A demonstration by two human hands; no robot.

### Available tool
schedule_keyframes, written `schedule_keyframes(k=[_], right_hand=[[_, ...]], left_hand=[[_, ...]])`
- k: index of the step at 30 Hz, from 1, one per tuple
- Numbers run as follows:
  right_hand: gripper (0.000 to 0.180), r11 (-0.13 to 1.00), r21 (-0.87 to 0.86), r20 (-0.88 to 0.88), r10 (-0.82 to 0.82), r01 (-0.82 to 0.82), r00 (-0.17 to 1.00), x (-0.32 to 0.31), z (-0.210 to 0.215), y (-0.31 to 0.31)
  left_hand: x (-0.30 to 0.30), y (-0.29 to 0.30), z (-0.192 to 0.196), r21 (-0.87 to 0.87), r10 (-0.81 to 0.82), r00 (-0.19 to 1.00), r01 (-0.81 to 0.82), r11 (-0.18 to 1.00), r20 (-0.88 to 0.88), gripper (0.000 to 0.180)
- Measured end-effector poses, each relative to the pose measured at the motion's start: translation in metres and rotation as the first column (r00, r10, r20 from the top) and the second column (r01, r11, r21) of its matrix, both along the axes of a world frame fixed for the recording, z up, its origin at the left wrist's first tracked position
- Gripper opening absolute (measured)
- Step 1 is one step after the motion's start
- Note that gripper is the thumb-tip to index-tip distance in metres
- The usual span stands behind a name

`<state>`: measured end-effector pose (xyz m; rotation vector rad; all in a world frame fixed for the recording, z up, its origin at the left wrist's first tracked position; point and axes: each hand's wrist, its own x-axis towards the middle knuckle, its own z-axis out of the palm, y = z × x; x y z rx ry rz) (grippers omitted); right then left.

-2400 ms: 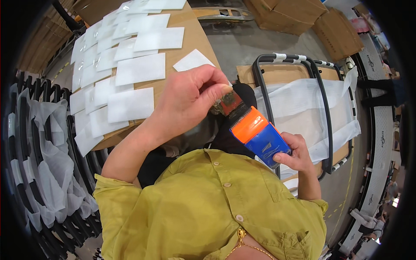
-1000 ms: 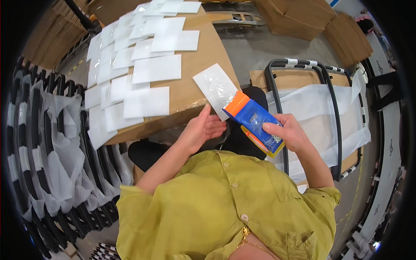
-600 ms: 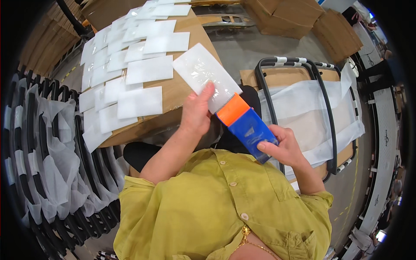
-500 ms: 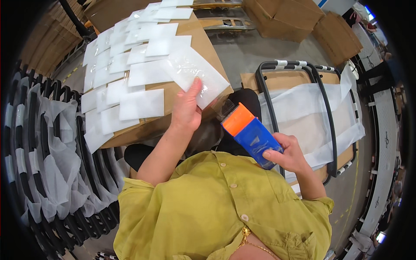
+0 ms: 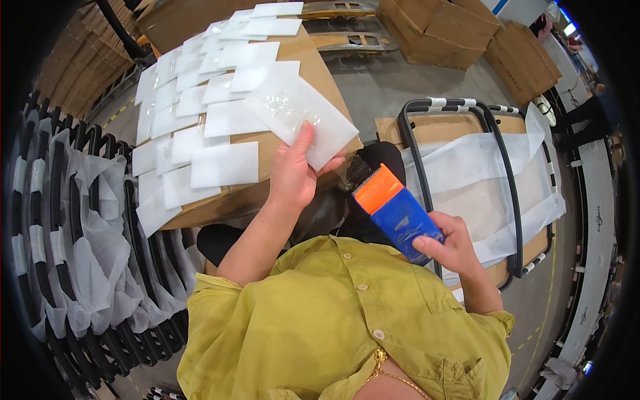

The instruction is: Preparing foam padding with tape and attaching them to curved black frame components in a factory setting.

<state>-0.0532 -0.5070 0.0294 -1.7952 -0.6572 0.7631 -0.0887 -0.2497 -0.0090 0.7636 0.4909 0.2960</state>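
A white foam sheet [image 5: 308,119] with clear tape on it is pinched in my left hand [image 5: 295,170], the thumb on its upper face. It overlaps other foam sheets [image 5: 225,165] laid in rows over the cardboard box [image 5: 319,67]. My right hand [image 5: 451,245] is closed around the lower end of a blue and orange tape dispenser [image 5: 402,220], which tilts up and to the left. From its toothed orange edge a piece of clear tape [image 5: 357,173] sticks out, apart from the sheet in my left hand.
Black tubular frames [image 5: 80,220] wrapped in white sheeting stand packed at the left. More black frames [image 5: 510,193] lie over cardboard and sheeting at the right. Brown cartons [image 5: 440,30] stand on the floor farther back. A long grey conveyor [image 5: 590,267] runs along the right side.
The whole view has shifted slightly, moving everything a little right and down. Both hands keep their holds, and the tape dispenser sits slightly farther from the foam sheet.
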Motion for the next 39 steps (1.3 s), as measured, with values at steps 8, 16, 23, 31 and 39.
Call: schedule_keyframes(k=[8, 16, 23, 31, 39], right_hand=[[0.02, 0.961, 0.174, -0.179, -0.182, 0.214, 0.967, 0.029, -0.047, 0.007], [0.024, 0.819, 0.32, -0.368, -0.356, 0.476, 0.859, 0.06, -0.06, 0.01], [0.027, 0.8, 0.101, -0.404, -0.51, 0.592, 0.759, 0.063, -0.07, -0.01], [0.032, 0.853, -0.059, -0.424, -0.491, 0.518, 0.761, 0.068, -0.071, 0.007], [0.03, 0.914, -0.11, -0.392, -0.402, 0.391, 0.828, 0.077, -0.092, 0.01]], left_hand=[[-0.004, -0.045, 0.011, 0.904, -0.409, 0.83, -0.427, -0.028, 0.379, 0.017], [0.042, 0.003, 0.032, 0.79, -0.423, 0.829, -0.516, -0.331, 0.364, 0.034], [0.133, 0.163, 0.017, 0.547, 0.072, 0.995, 0.026, -0.836, 0.063, 0.044], [0.168, 0.209, -0.043, 0.575, 0.364, 0.887, 0.462, -0.676, -0.284, 0.047], [0.17, 0.229, -0.032, 0.68, 0.324, 0.901, 0.432, -0.593, -0.29, 0.035]])
